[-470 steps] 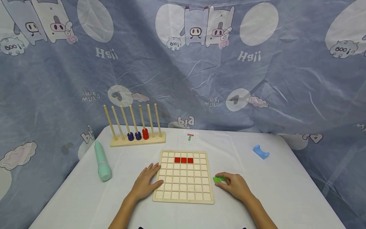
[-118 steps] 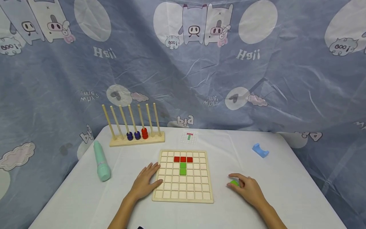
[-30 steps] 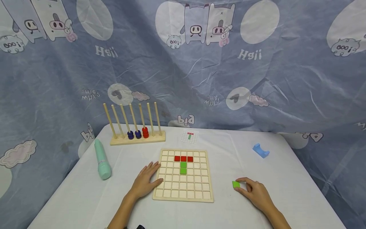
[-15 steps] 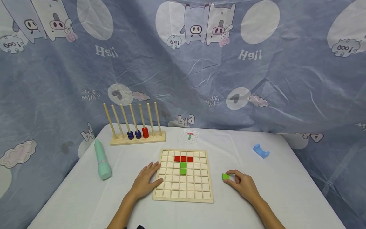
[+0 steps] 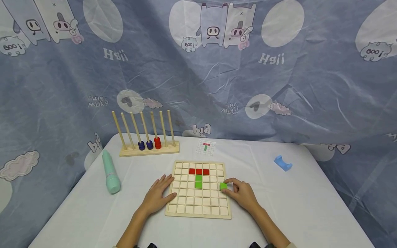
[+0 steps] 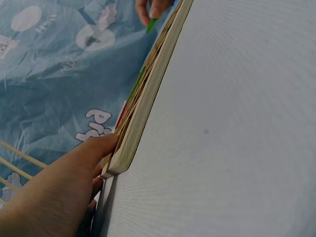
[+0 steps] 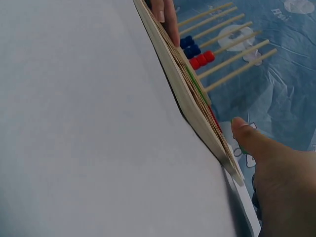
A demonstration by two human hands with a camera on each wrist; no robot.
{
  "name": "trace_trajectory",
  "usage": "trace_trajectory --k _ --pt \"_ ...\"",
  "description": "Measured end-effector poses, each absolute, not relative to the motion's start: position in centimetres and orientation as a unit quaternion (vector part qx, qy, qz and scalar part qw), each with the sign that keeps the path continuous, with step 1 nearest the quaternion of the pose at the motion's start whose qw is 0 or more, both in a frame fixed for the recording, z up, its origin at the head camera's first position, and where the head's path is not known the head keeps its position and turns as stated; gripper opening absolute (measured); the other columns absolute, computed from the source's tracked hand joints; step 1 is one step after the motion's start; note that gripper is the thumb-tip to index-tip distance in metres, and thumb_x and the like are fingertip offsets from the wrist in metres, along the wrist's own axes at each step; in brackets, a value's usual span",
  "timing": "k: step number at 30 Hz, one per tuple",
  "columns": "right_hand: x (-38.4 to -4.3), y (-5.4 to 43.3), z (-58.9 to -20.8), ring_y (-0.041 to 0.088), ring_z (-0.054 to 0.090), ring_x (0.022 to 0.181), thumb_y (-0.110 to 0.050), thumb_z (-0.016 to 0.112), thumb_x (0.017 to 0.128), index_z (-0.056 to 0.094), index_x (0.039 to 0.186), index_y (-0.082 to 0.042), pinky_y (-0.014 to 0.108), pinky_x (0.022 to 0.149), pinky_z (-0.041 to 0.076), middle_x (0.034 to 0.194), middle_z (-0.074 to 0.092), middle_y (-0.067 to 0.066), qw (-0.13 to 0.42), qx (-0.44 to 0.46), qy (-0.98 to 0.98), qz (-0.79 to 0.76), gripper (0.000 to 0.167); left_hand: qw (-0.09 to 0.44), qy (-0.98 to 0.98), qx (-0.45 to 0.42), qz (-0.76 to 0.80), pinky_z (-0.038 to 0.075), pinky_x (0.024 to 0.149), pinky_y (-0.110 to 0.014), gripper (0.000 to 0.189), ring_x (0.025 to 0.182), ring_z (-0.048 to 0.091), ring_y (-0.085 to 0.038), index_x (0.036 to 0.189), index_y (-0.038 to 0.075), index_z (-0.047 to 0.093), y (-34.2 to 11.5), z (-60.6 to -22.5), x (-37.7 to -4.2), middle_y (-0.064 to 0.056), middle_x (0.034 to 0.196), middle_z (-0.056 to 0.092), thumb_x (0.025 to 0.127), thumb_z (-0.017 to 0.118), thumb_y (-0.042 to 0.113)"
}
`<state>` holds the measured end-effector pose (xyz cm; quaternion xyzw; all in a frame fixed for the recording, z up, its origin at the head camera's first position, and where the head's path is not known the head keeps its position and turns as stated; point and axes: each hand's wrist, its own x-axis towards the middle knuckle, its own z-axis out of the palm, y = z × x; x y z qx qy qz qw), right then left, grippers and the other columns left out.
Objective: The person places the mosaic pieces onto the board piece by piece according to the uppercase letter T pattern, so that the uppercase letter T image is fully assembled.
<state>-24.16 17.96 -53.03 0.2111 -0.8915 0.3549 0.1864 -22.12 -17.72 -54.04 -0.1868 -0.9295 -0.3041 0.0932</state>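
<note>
A wooden grid board lies on the white table. In its cells sit a row of three red tiles and, below the middle one, two green tiles. My left hand rests against the board's left edge, its fingers extended and the thumb on the rim. Over the board's right edge, my right hand pinches another green tile between thumb and fingers. That held tile shows above the board in the left wrist view.
A pattern card with a red and green T lies behind the board. Farther left stand a peg rack with blue and red beads and a mint-green microphone-shaped object. A light-blue curved piece lies at the right.
Since the earliest frame, two green tiles have been set beneath the red row. In the last second my right hand has carried another green tile leftward to the board; the left hand has stayed.
</note>
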Motion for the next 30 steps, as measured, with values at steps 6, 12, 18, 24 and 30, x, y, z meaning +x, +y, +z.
trace_trajectory --k 6,12,18,24,30 --pt "-24.2 14.4 -52.6 -0.003 0.025 0.042 -0.038 0.077 0.072 0.068 0.096 -0.023 0.057 0.087 0.043 0.047 0.03 -0.018 0.154 0.236 -0.886 0.368 0.03 0.095 -0.929 -0.189 -0.303 0.017 0.11 -0.045 0.068 0.136 0.025 -0.027 0.138 0.01 0.044 -17.7 -54.0 -22.1 -0.004 0.144 0.037 0.084 0.06 0.048" --pt "-24.2 11.4 -52.7 -0.003 0.026 0.043 -0.041 0.075 0.073 0.067 0.097 -0.024 0.055 0.09 0.042 0.047 0.03 -0.019 0.149 0.269 -0.881 0.359 0.03 0.097 -0.928 -0.188 -0.307 0.017 0.11 -0.045 0.067 0.136 0.025 -0.027 0.138 0.01 0.044 -17.7 -54.1 -22.1 -0.005 0.144 0.038 0.084 0.061 0.047" --pt "-24.2 10.0 -52.9 -0.003 0.025 0.043 -0.045 0.074 0.072 0.068 0.095 -0.024 0.055 0.092 0.041 0.046 0.031 -0.018 0.152 0.279 -0.885 0.34 0.032 0.098 -0.928 -0.187 -0.306 0.017 0.11 -0.046 0.067 0.135 0.025 -0.027 0.138 0.01 0.044 -17.7 -54.1 -22.1 -0.005 0.144 0.038 0.084 0.061 0.047" --pt "-24.0 9.6 -52.8 -0.003 0.025 0.043 -0.045 0.074 0.072 0.068 0.094 -0.022 0.056 0.092 0.04 0.045 0.03 -0.018 0.147 0.282 -0.889 0.33 0.032 0.098 -0.927 -0.186 -0.309 0.017 0.11 -0.046 0.067 0.135 0.026 -0.028 0.138 0.01 0.044 -17.7 -54.1 -22.1 -0.005 0.144 0.038 0.084 0.062 0.045" --pt "-23.9 9.6 -52.7 -0.003 0.024 0.043 -0.046 0.074 0.072 0.069 0.092 -0.022 0.049 0.087 0.045 0.045 0.03 -0.018 0.145 0.28 -0.895 0.316 0.032 0.101 -0.926 -0.187 -0.311 0.018 0.109 -0.047 0.066 0.135 0.027 -0.028 0.138 0.01 0.045 -17.7 -54.1 -22.1 -0.005 0.143 0.039 0.084 0.062 0.044"
